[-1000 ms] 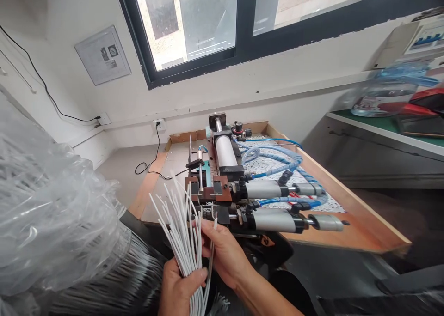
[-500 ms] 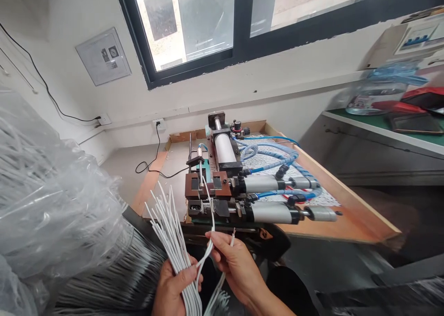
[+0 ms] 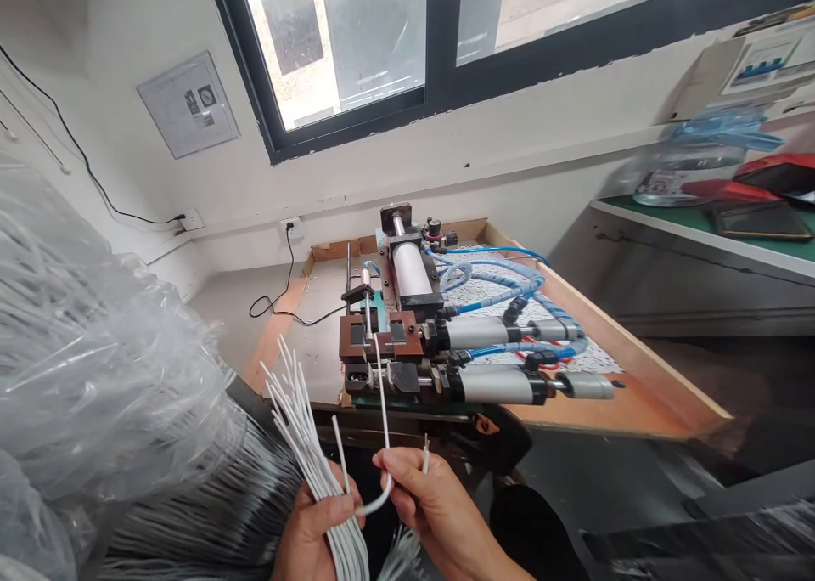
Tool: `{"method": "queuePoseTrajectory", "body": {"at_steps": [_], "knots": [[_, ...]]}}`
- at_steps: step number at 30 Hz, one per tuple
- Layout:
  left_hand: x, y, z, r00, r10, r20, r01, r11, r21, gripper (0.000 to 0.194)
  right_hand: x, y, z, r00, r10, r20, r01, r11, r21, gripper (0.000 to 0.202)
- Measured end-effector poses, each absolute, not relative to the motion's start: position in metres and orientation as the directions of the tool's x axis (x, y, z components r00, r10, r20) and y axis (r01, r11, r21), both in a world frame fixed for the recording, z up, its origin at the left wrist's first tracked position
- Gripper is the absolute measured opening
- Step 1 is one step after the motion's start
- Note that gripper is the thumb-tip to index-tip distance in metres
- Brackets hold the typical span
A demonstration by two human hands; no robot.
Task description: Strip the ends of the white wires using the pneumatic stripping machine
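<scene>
A bundle of white cables (image 3: pixel 311 458) fans upward out of my left hand (image 3: pixel 315 530), whose fingers are wrapped round it. My right hand (image 3: pixel 424 504) pinches a single white cable (image 3: pixel 383 394) between thumb and forefinger. That cable curves from the bundle and rises to the brown clamp block (image 3: pixel 356 337) of a pneumatic machine (image 3: pixel 484 335); its tip is near the slot between the jaws. Another cable with a bare end (image 3: pixel 426 454) sticks up behind my right fingers. Several strands hang below my right hand.
Plastic-wrapped cable bundles (image 3: pixel 184 471) fill the left side. The machine stands in a wooden-edged tray (image 3: pixel 662 373) with blue air hoses (image 3: pixel 509 284). A green shelf (image 3: pixel 688 216) at right holds a plastic bottle (image 3: pixel 691 169) and a phone (image 3: pixel 757 222).
The single cable is straighter, and its tip is lower, close to the clamp block. My right hand has shifted slightly down. One short cable now stands apart from the bundle at my left hand.
</scene>
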State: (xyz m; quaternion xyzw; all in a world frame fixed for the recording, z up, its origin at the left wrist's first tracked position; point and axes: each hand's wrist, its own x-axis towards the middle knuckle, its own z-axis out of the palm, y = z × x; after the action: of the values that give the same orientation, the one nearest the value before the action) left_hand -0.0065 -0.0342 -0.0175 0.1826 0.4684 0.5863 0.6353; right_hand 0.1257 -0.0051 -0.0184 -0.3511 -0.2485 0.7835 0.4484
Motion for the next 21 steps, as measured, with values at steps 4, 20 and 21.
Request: {"method": "queuePoseTrajectory", "body": {"at_steps": [4, 20, 21], "knots": [[-0.008, -0.033, -0.015, -0.192, 0.881, -0.433, -0.6, 0.244, 0.762, 0.014, 0.126, -0.01, -0.017, -0.41, 0.846, -0.341, -0.525, -0.524, -0.671, 0.033], [-0.015, -0.026, -0.014, -0.224, 0.882, -0.415, -0.632, 0.193, 0.751, 0.017, 0.134, 0.003, -0.048, -0.332, 0.924, -0.191, 0.021, -0.195, -0.981, 0.032], [-0.015, -0.024, -0.013, -0.23, 0.885, -0.406, -0.637, 0.178, 0.75, 0.017, 0.136, 0.004, -0.064, -0.306, 0.937, -0.168, 0.203, -0.108, -0.973, 0.03]]}}
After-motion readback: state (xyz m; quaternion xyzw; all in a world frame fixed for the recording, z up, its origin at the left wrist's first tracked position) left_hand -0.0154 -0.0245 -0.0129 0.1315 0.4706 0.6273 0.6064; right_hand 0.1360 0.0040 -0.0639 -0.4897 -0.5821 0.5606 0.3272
